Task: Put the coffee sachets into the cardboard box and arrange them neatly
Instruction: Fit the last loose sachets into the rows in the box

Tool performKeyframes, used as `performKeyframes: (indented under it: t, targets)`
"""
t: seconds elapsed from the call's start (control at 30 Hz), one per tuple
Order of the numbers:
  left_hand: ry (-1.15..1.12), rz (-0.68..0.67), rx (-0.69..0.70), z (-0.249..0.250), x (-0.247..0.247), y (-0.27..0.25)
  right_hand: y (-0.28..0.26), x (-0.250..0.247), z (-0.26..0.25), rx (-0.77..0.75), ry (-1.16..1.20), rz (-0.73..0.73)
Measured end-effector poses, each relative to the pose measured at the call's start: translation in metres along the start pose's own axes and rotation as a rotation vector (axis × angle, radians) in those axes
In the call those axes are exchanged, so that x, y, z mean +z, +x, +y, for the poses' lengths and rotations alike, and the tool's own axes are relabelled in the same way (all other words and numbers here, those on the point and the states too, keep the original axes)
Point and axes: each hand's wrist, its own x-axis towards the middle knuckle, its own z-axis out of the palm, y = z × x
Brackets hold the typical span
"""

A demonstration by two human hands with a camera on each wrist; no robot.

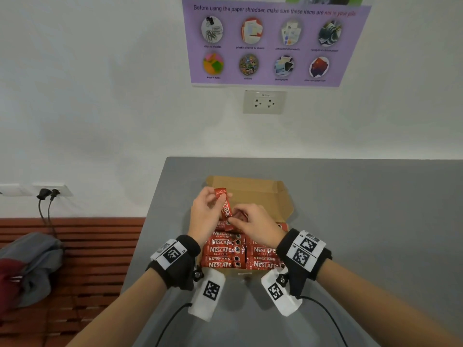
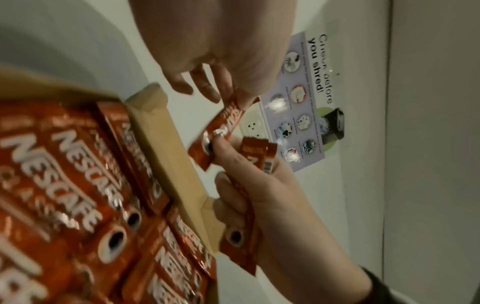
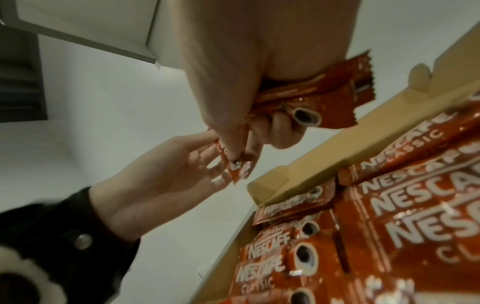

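An open cardboard box lies on the grey table, its near part filled with rows of red Nescafé sachets. Above the box, one sachet hangs almost upright between both hands. My left hand pinches its top end, and thumb and forefinger of my right hand pinch its lower end. In the right wrist view, the other fingers of my right hand curl round a small bundle of sachets. The left wrist view shows that bundle too, beside the box wall.
The box's back flap stands open towards the white wall, which carries a socket and a purple poster. Left of the table is a slatted wooden bench with a grey bag. Camera cables trail over the table's near edge.
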Motion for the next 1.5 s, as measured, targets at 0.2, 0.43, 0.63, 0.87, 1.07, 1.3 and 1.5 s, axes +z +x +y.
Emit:
performKeyframes:
  t: [0.2, 0.43, 0.63, 0.87, 1.07, 1.3, 1.5]
  targets:
    - [0.217, -0.062, -0.021, -0.001, -0.03, 0.003, 0.003, -0.018, 0.016, 0.16, 0.02, 0.049]
    - [0.514, -0.173, -0.096, -0.019, -0.048, -0.006, -0.001, -0.009, 0.023, 0.205, -0.018, -0.055]
    - [0.698, -0.196, -0.039, -0.024, -0.044, -0.007, 0.001, -0.001, 0.026, 0.237, -0.057, -0.109]
    - [0.919, -0.318, 0.122, -0.029, -0.045, -0.01, 0.005, 0.0, 0.029, 0.243, -0.085, -0.118]
    - [1.018, -0.39, 0.125, -0.032, -0.039, -0.01, 0.007, 0.002, 0.029, 0.22, -0.11, -0.113]
    - [0.584, -0.283, 0.183, -0.004, -0.021, -0.006, 0.006, -0.006, 0.011, 0.161, -0.084, -0.191]
    - [0.328, -0.37, 0.068, 0.006, -0.003, -0.004, 0.009, -0.01, 0.007, 0.118, -0.037, -0.233]
